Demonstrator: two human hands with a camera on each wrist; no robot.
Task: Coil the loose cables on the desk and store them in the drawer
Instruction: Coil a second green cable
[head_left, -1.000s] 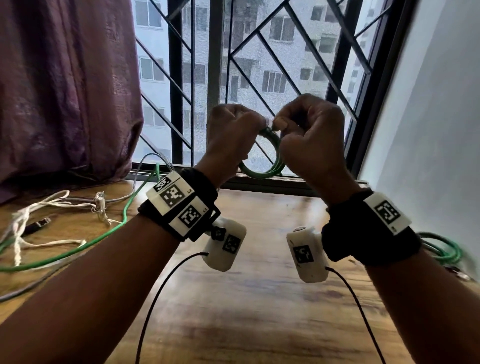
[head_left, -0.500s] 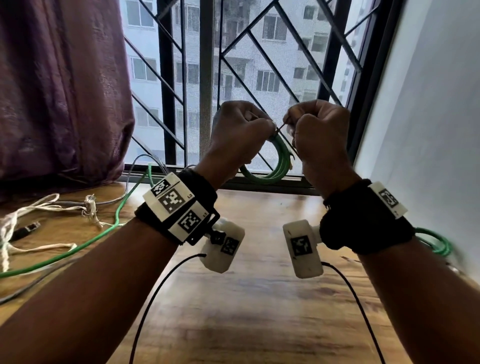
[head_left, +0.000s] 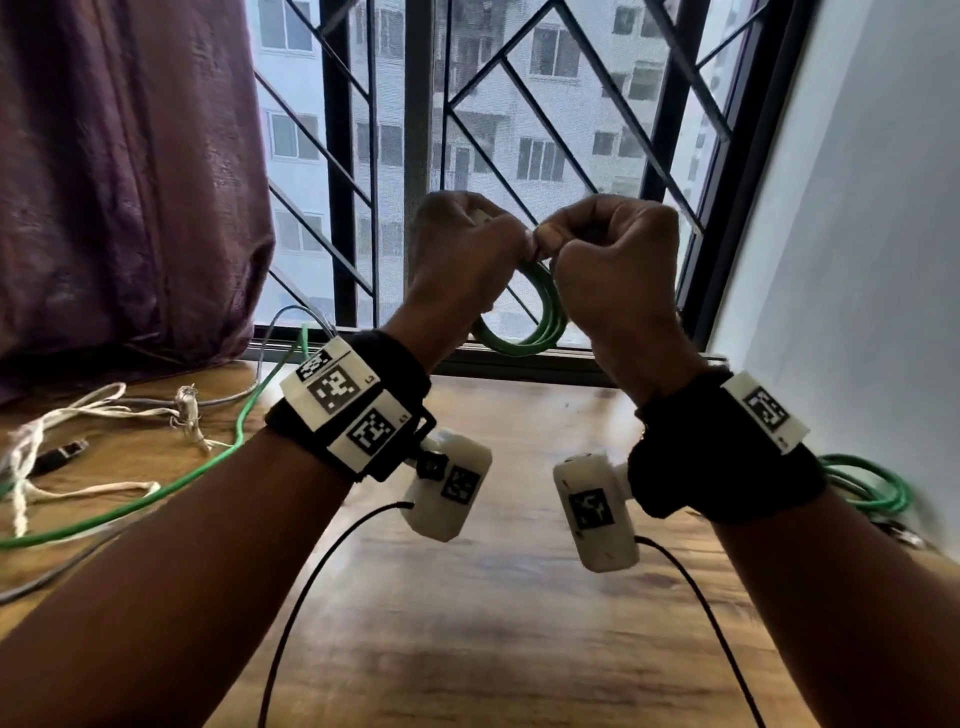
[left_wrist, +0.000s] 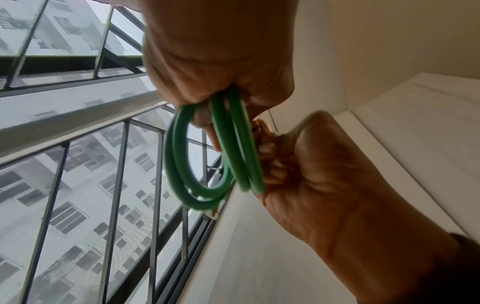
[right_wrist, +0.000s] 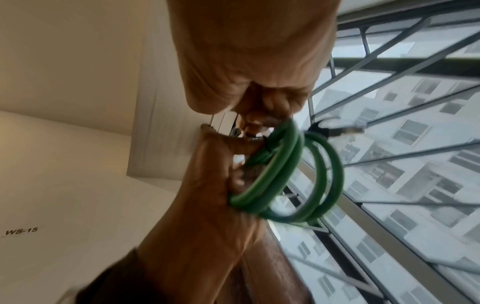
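Note:
A green cable wound into a small coil (head_left: 537, 332) hangs in front of the window, above the desk's far edge. My left hand (head_left: 488, 244) and right hand (head_left: 582, 244) both grip its top, knuckles up and thumbs touching. In the left wrist view the coil (left_wrist: 187, 168) hangs from my left hand (left_wrist: 221, 67), with my right hand (left_wrist: 311, 170) against its side. In the right wrist view the coil (right_wrist: 309, 185) runs through both fists, and a plug (right_wrist: 345, 130) sticks out near the top. No drawer is in view.
On the wooden desk (head_left: 519, 649) at the left lie a loose green cable (head_left: 156, 493), a white cord (head_left: 78, 415), a grey cable (head_left: 47, 582) and a black plug (head_left: 62, 452). Another green coil (head_left: 878, 488) lies at the right by the wall (head_left: 857, 260). A purple curtain (head_left: 130, 182) hangs at the left.
Both hands have kept hold of the coil. The coil has turned from nearly flat-on to more edge-on, and the thumbs have come together again.

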